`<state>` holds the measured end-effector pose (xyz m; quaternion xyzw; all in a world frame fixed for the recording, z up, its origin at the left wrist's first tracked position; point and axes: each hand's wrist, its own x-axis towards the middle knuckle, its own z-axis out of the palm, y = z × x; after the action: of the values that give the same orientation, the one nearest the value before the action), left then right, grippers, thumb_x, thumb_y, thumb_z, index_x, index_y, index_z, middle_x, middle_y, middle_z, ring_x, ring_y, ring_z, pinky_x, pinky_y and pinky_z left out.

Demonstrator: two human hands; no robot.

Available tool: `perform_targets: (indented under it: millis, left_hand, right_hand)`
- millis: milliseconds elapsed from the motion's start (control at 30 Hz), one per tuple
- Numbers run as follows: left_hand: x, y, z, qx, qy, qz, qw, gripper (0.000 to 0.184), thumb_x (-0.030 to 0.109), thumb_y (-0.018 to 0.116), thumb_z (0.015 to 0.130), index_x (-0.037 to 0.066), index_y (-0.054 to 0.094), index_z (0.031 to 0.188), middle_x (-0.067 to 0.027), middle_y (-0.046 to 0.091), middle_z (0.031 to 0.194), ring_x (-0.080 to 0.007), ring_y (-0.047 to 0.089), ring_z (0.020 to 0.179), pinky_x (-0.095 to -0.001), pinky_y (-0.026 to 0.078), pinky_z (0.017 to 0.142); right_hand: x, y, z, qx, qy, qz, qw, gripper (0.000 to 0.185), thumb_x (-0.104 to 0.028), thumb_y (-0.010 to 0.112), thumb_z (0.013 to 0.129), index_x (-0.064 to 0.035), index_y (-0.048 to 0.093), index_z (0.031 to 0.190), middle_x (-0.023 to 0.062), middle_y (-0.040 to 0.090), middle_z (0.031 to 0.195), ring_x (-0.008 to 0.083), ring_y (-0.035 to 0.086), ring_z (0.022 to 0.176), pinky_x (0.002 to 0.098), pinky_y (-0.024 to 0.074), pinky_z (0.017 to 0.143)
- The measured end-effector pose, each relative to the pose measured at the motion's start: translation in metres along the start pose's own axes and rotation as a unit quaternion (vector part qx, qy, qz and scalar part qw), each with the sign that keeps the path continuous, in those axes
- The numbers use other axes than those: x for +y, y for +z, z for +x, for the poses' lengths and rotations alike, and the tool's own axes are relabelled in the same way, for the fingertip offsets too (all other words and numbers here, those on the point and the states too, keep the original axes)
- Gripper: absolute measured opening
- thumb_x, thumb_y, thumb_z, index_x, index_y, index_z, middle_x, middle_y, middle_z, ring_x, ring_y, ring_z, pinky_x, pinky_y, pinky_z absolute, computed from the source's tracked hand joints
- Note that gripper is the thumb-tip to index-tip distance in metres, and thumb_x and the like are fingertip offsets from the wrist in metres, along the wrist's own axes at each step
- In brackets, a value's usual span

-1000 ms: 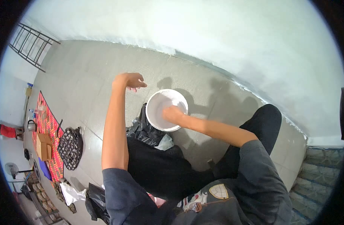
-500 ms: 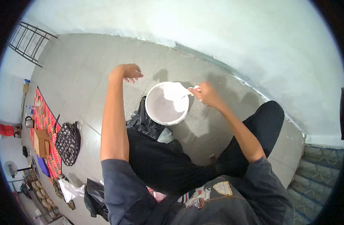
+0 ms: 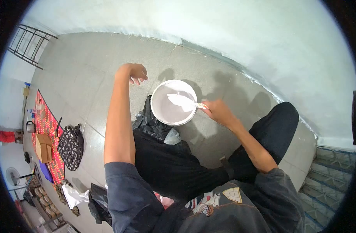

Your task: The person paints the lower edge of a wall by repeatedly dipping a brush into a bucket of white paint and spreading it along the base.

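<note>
A white bucket (image 3: 155, 113) stands on the floor before me, its inside coated in white. My right hand (image 3: 218, 112) is closed around the handle of a paintbrush (image 3: 182, 101), at the bucket's right rim. White covers the brush's head, which points left over the bucket's opening. To the upper left of the bucket, my left hand (image 3: 137, 73) hangs bent at the wrist with its fingers loosely apart. It touches nothing that I can see. A black plastic bag (image 3: 154, 127) lies against the bucket's near left side, by my leg.
A pale wall (image 3: 240, 35) with a white-streaked base runs behind the bucket. At left, a red patterned mat (image 3: 49, 116) carries a cardboard box (image 3: 43, 147); a patterned black bag (image 3: 70, 147) lies beside it. Blue-edged steps (image 3: 329, 178) are at lower right.
My right hand has moved slightly right and down, and the brush has swung lower across the bucket's opening. My left hand stays nearly in place.
</note>
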<state>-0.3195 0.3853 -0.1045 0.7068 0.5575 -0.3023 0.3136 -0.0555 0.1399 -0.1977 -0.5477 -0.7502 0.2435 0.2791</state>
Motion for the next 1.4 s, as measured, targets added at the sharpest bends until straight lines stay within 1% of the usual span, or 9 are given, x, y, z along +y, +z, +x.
perform_targets:
  millis: [200,433,567,733,833,967,1033,1233,1400]
  left_hand:
    - [0.004,0.001,0.003,-0.018,0.007,-0.004,1.000,0.049,0.020,0.058,0.083,0.010,0.045,0.129,-0.0059,0.060,0.114,-0.0185,0.063,0.092,-0.0311,0.052,0.071]
    - [0.017,0.042,0.044,-0.210,-0.037,0.060,0.975,0.044,0.010,0.056,0.083,0.000,0.045,0.125,-0.0144,0.055,0.121,-0.0240,0.060,0.101,-0.0377,0.054,0.079]
    - [0.002,0.074,0.084,-0.246,-0.003,0.010,0.969,0.042,0.004,0.055,0.083,-0.011,0.042,0.121,-0.0251,0.053,0.118,-0.0296,0.059,0.101,-0.0384,0.056,0.079]
    - [0.008,0.062,0.078,-0.170,0.083,-0.066,0.980,0.035,0.006,0.055,0.082,-0.009,0.050,0.113,-0.0250,0.062,0.096,-0.0283,0.067,0.079,-0.0362,0.057,0.073]
    - [0.021,0.052,0.076,-0.181,0.132,-0.156,0.962,0.037,0.002,0.054,0.081,-0.011,0.049,0.115,-0.0251,0.063,0.091,-0.0303,0.066,0.077,-0.0382,0.057,0.071]
    - [0.053,0.040,0.074,-0.186,0.136,-0.166,0.959,0.049,0.001,0.054,0.080,-0.012,0.038,0.125,-0.0254,0.062,0.093,-0.0313,0.065,0.083,-0.0412,0.057,0.072]
    - [0.063,0.038,0.075,-0.150,0.140,-0.146,0.968,0.037,0.002,0.053,0.081,-0.011,0.045,0.114,-0.0255,0.062,0.089,-0.0319,0.065,0.075,-0.0409,0.058,0.069]
    - [0.068,0.039,0.082,-0.060,0.181,-0.155,0.969,0.031,0.006,0.052,0.082,-0.006,0.044,0.110,-0.0238,0.061,0.082,-0.0307,0.065,0.067,-0.0409,0.059,0.061]
    - [0.103,0.044,0.082,0.136,0.280,-0.029,0.950,0.033,0.016,0.050,0.085,-0.006,0.047,0.111,-0.0279,0.061,0.086,-0.0362,0.065,0.071,-0.0422,0.055,0.060]
  right_hand:
    - [0.001,0.000,-0.003,0.005,-0.040,-0.029,0.999,0.019,-0.020,0.058,0.084,-0.0022,0.053,0.085,0.0166,0.058,0.070,0.0335,0.057,0.063,0.0419,0.0445,0.057]
    - [-0.010,-0.013,-0.008,0.070,-0.039,0.014,0.997,0.020,-0.020,0.059,0.084,-0.0005,0.058,0.084,0.0157,0.059,0.067,0.0284,0.056,0.056,0.0379,0.0432,0.054]
    - [-0.018,-0.027,-0.015,0.030,0.163,0.137,0.977,0.028,-0.025,0.057,0.087,0.0006,0.061,0.078,0.0096,0.056,0.059,0.0164,0.048,0.048,0.0310,0.0377,0.048]
    - [-0.024,-0.043,-0.020,0.006,0.306,0.288,0.907,0.036,-0.032,0.052,0.091,-0.0017,0.058,0.073,-0.0011,0.050,0.057,0.0063,0.037,0.046,0.0248,0.0304,0.043]
    - [-0.015,-0.044,-0.025,-0.013,0.299,0.526,0.796,0.033,-0.035,0.050,0.092,-0.0038,0.054,0.081,-0.0024,0.050,0.064,0.0034,0.030,0.046,0.0211,0.0258,0.041]
    - [-0.036,-0.081,-0.027,-0.022,0.277,0.586,0.761,0.030,-0.035,0.046,0.094,-0.0071,0.047,0.086,-0.0049,0.042,0.067,0.0019,0.028,0.049,0.0188,0.0231,0.041]
    - [-0.033,-0.100,-0.032,-0.035,0.283,0.608,0.741,0.028,-0.036,0.046,0.094,-0.0087,0.045,0.087,-0.0055,0.040,0.068,0.0010,0.028,0.050,0.0182,0.0223,0.041]
    - [0.007,-0.112,-0.016,0.127,0.286,0.575,0.755,0.027,-0.035,0.048,0.094,-0.0100,0.042,0.084,-0.0069,0.036,0.064,0.0016,0.028,0.051,0.0191,0.0210,0.042]
    - [0.074,-0.096,-0.007,0.241,0.318,0.622,0.674,0.024,-0.030,0.049,0.093,-0.0090,0.042,0.084,-0.0057,0.036,0.064,0.0036,0.031,0.050,0.0199,0.0223,0.042]
